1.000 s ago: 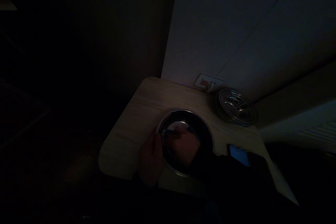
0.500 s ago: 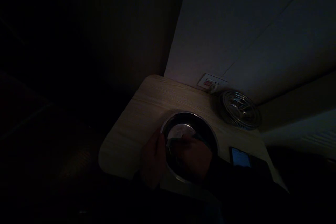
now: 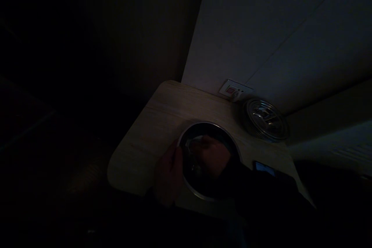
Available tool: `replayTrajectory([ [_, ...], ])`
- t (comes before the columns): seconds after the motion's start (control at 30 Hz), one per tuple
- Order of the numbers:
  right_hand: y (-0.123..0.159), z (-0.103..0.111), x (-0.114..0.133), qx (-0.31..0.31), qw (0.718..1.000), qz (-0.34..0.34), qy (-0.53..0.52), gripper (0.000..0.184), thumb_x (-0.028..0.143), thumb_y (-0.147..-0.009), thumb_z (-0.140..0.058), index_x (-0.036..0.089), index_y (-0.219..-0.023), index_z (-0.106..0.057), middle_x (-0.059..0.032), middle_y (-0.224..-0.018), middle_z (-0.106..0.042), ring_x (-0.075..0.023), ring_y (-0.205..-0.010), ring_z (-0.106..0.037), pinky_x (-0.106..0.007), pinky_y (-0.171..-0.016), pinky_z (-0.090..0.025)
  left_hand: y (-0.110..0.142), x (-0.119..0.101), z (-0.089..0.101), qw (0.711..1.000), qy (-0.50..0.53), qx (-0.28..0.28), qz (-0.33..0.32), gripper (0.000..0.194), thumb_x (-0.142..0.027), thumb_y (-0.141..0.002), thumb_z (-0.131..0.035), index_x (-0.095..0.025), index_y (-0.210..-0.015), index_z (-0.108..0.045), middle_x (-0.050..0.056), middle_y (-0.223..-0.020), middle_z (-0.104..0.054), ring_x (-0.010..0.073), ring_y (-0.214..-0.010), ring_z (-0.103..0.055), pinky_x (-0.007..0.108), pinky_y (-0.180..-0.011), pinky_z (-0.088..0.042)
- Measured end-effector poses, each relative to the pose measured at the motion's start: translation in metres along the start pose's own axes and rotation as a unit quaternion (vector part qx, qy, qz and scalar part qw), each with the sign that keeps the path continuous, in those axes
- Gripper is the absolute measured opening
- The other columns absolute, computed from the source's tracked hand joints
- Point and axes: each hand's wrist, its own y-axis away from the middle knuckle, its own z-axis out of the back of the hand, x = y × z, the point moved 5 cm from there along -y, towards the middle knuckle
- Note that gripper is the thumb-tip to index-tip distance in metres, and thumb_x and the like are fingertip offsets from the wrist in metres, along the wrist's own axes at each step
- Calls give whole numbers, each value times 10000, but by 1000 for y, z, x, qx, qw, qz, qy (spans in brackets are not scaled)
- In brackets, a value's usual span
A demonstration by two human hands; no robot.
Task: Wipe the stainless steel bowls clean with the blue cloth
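A round metal dish (image 3: 216, 131) with a raised, shiny rim lies on the pale wooden tabletop. At its left side my left hand (image 3: 169, 172) is closed on the rim, thumb near the top edge. My right hand (image 3: 213, 157) reaches into the dish from the right, fingers curled down toward its floor. Whatever lies under those fingers is too dark to name; a faint pale edge shows beside them. The forearm and shadow cover much of the dish's lower right.
Several stacked steel plates with compartments (image 3: 266, 120) sit at the back right against the wall. A wall socket (image 3: 236, 89) with a red switch and a plug is just above the table (image 3: 162, 112). A phone (image 3: 264, 168) with a lit screen lies right of the dish, partly behind my sleeve.
My right hand has shifted slightly up and left inside the dish, covering more of its bright floor. My left hand stays on the rim. My sleeve now hides more of the phone.
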Motion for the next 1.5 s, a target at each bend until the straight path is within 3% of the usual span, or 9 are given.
replayTrajectory([
  [0.23, 11, -4, 8, 38, 998, 40, -18, 170, 169, -863, -487, 171, -912, -650, -50, -934, -671, -196, -865, -528, -284, -712, -430, 0, -2, 0, 1000, -2, 3, 10, 380, -344, -861, -369, -159, -1073, -625, 65, -1071, -670, 176, -963, -622, 249, -815, -478],
  [0.4, 1, 1, -1, 19, 1000, -18, 2, 188, 144, -862, -477, 125, -937, -649, -94, -939, -670, -216, -939, -517, -294, -751, -425, -2, 0, 0, 1000, 5, 5, 6, 404, -356, -855, -380, -147, -1118, -604, 72, -1116, -651, 180, -1023, -598, 247, -849, -465],
  [0.57, 3, -3, 4, 12, 1000, 21, -12, 172, 185, -866, -489, 164, -925, -650, -53, -961, -669, -204, -899, -528, -292, -726, -428, -2, 2, 0, 1000, -4, 5, 26, 410, -378, -849, -384, -142, -1087, -621, 85, -1110, -652, 195, -1005, -607, 269, -839, -475],
  [0.73, 4, -1, -3, 12, 1000, -28, 1, 181, 140, -851, -487, 134, -935, -647, -86, -905, -672, -212, -924, -522, -280, -702, -422, -1, -1, 1, 1000, 0, 5, 2, 380, -353, -851, -382, -165, -1070, -629, 70, -1092, -662, 190, -996, -611, 273, -840, -477],
  [0.9, 14, -4, 7, 41, 998, 46, -34, 164, 160, -853, -493, 170, -896, -650, -53, -903, -671, -184, -840, -528, -278, -703, -423, -1, -3, 1, 1000, 3, 14, 14, 377, -354, -855, -378, -166, -1063, -630, 72, -1079, -667, 189, -964, -622, 275, -813, -485],
  [1.07, 3, 0, -3, 5, 1000, -8, -12, 191, 146, -857, -479, 146, -962, -639, -67, -933, -671, -208, -925, -511, -280, -741, -420, -3, -4, 1, 1000, -1, 19, 2, 376, -349, -854, -382, -159, -1069, -626, 69, -1064, -673, 185, -967, -620, 261, -815, -479],
  [1.27, 20, -7, 10, 54, 996, 67, -26, 142, 184, -855, -505, 181, -861, -647, -23, -877, -669, -172, -801, -525, -267, -685, -420, -3, -3, 0, 1000, -1, 17, 10, 388, -366, -858, -374, -160, -1071, -625, 69, -1070, -669, 181, -961, -619, 254, -802, -477],
  [1.5, -1, 3, -5, 10, 1000, 16, -24, 215, 147, -868, -458, 158, -983, -640, -71, -947, -659, -181, -928, -508, -263, -763, -416, -2, -2, 1, 1000, 7, 15, 5, 384, -360, -852, -388, -152, -1072, -624, 78, -1077, -665, 195, -989, -608, 278, -839, -466],
])
